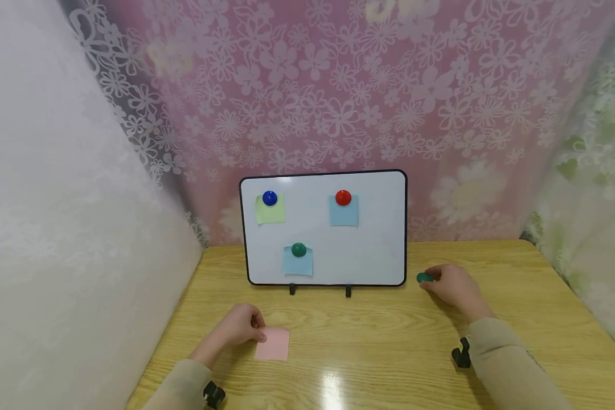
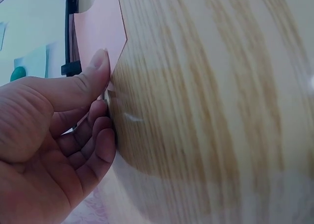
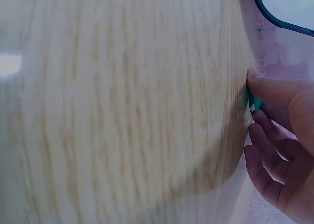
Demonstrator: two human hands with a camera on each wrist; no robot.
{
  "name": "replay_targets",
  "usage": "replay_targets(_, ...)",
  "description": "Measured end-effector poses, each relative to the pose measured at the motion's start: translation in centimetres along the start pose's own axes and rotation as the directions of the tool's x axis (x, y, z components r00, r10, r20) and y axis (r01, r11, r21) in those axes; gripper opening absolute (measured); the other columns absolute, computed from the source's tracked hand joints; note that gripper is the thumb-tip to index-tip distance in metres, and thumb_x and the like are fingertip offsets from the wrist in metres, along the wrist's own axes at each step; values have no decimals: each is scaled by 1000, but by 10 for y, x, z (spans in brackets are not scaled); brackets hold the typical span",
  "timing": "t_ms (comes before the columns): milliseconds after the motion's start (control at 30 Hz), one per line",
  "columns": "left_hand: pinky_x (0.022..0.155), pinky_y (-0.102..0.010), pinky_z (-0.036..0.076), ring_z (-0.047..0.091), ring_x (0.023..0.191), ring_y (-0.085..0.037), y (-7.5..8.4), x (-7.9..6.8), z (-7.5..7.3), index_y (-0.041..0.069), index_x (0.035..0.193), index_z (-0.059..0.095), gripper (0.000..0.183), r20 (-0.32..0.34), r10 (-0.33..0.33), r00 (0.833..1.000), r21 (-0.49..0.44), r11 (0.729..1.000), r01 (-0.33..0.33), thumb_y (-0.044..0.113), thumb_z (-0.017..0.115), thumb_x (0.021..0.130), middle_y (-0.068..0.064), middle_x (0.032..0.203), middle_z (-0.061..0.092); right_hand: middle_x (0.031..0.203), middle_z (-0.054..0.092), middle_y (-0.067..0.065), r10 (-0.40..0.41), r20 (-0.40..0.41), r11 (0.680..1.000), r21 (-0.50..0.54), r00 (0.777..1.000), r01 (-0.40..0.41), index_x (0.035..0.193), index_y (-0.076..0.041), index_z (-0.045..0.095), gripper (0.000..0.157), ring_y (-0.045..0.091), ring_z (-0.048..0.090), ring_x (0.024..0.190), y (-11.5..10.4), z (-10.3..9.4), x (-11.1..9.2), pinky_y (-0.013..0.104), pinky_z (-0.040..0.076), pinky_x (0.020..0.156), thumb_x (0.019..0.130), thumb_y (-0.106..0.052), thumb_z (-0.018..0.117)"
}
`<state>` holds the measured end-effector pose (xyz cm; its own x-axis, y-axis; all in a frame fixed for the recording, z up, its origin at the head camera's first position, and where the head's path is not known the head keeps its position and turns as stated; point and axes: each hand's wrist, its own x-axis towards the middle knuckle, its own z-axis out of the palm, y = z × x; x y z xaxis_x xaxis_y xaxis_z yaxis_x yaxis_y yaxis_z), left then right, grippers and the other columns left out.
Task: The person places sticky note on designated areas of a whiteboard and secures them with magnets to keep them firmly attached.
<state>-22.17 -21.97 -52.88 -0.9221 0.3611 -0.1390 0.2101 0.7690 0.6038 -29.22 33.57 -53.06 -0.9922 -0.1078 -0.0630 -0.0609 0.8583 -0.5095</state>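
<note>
My left hand (image 1: 239, 326) pinches a pink sticky note (image 1: 274, 345) at its upper left, thumb on top, low over the table in front of the whiteboard (image 1: 374, 239). In the left wrist view the thumb presses the pink note (image 2: 100, 32) near its corner. Right of the board, my right hand (image 1: 455, 286) pinches a round green magnet (image 1: 423, 278) between thumb and fingers, close to the tabletop. Much of that green magnet (image 3: 254, 101) is hidden by the fingers in the right wrist view.
On the board, a blue magnet (image 1: 269, 198) holds a green note (image 1: 270, 214), a red magnet (image 1: 343, 197) a blue note (image 1: 344, 216), and another green magnet (image 1: 299, 249) a lower blue note (image 1: 298, 266). Black feet (image 1: 348, 291) support the board. A floral curtain (image 1: 312, 102) hangs behind.
</note>
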Motion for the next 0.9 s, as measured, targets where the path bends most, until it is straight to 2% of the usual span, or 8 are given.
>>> replay_targets(200,62,-30,47,54,69,-15,3,-1,-2,11,84,72,22,13,18,1000,6,1000,-19,7,93,83,4,76,61,125,71,27,-10,-19,1000,26,1000,11,137,7,66,62,48,65,115,3,1,-2,65,51,95,99,-40,77)
replay_targets(433,60,-29,48,55,69,-16,8,-5,-2,10,85,72,19,34,18,999,-48,999,-16,3,90,85,3,77,62,122,71,25,-10,-23,998,58,1000,11,136,8,65,63,46,66,112,7,5,-3,63,52,94,100,-42,76)
replay_targets(733,59,-28,48,58,69,-15,6,-7,1,11,86,72,18,37,11,999,-114,993,-7,1,87,89,4,77,64,122,71,26,-15,-24,996,88,1000,18,136,9,64,62,46,66,111,5,4,-7,62,53,93,100,-40,76)
replay_targets(900,60,-28,48,58,69,-16,6,-9,0,9,87,72,17,31,29,999,-131,991,-25,0,86,88,3,78,65,124,71,26,-32,-38,995,92,999,36,137,10,63,63,45,67,111,6,5,-8,60,54,92,101,-40,76)
